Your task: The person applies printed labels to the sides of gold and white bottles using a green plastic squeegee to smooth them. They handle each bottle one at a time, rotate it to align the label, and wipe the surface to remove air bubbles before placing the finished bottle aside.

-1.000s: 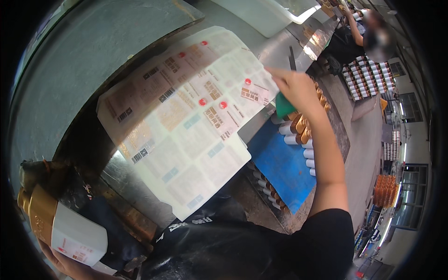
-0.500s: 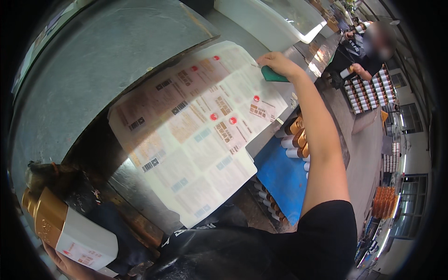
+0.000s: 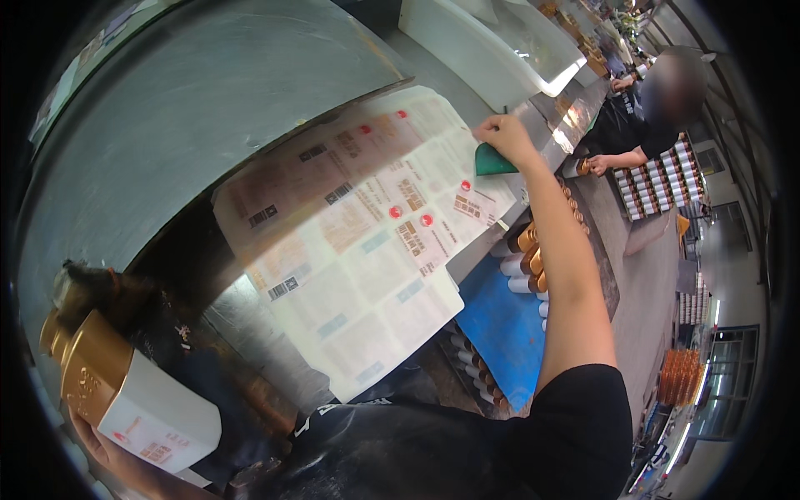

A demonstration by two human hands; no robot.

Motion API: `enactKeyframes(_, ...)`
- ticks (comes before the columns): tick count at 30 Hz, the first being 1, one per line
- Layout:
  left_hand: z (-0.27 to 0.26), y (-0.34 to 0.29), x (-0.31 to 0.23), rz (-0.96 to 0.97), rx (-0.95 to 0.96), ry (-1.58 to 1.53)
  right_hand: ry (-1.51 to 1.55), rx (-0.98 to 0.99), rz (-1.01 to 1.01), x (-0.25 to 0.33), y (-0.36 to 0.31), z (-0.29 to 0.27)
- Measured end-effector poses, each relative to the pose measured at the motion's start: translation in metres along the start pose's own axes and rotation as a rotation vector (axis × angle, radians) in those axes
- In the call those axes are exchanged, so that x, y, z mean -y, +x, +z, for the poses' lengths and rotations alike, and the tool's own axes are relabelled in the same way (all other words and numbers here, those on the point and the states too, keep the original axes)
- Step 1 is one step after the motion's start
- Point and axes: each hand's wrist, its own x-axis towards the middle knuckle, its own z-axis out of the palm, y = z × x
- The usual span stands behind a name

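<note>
While the broad grey worktop (image 3: 437,79) is running across the person's front, a pale printed label sheet (image 3: 367,250) is lying spread upon it, its nearest corner reaching the dark apron (image 3: 375,433), probably so that the printing is staying within easy reach of the right arm. Past its far side, a white bin (image 3: 492,50) is standing just beside the sheet, seemingly set back to leave the sheet uncovered. To the right and lower down, a blue sheet (image 3: 500,325) is lying with rows of gold-topped bottles (image 3: 525,267) showing along its side, perhaps protecting or separating them.

At the lower left, one gold-and-white bottle (image 3: 162,408) is lying tilted; the left hand (image 3: 92,443) is cupping it from below, fingers curled about its side, apparently keeping the printed white face in sight. What else is supporting it is hidden.

Smallest of all, a flat green piece (image 3: 493,162) is sitting in the grip of the right hand (image 3: 504,135), tucked under bent fingers, seemingly leaving the fingertips free at the label sheet's right edge. Whether they are also pinching a label, I cannot tell.
</note>
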Motion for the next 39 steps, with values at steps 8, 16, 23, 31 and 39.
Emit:
enactKeyframes(8, 0.015, -0.023, -0.072, 0.421, 0.185, 0.005, 0.48, 0.377, -0.547, 0.246, -0.158, -0.072)
enactKeyframes(16, 0.041, -0.045, -0.134, 0.043, 1.118, -0.315, 0.857, 0.828, -0.664, 0.346, -0.242, -0.07)
enactKeyframes(23, 0.019, -0.057, -0.115, 0.015, 0.825, -0.551, 0.803, 0.778, -0.638, 0.371, -0.269, -0.053)
enactKeyframes(31, -0.008, -0.045, -0.118, 0.823, 0.435, 0.15, 0.406, 0.147, -0.952, 0.377, -0.282, -0.066)
enactKeyframes(39, -0.018, -0.051, -0.135, 0.964, 0.35, 0.442, -0.035, -0.048, -1.396, 0.408, -0.292, -0.054)
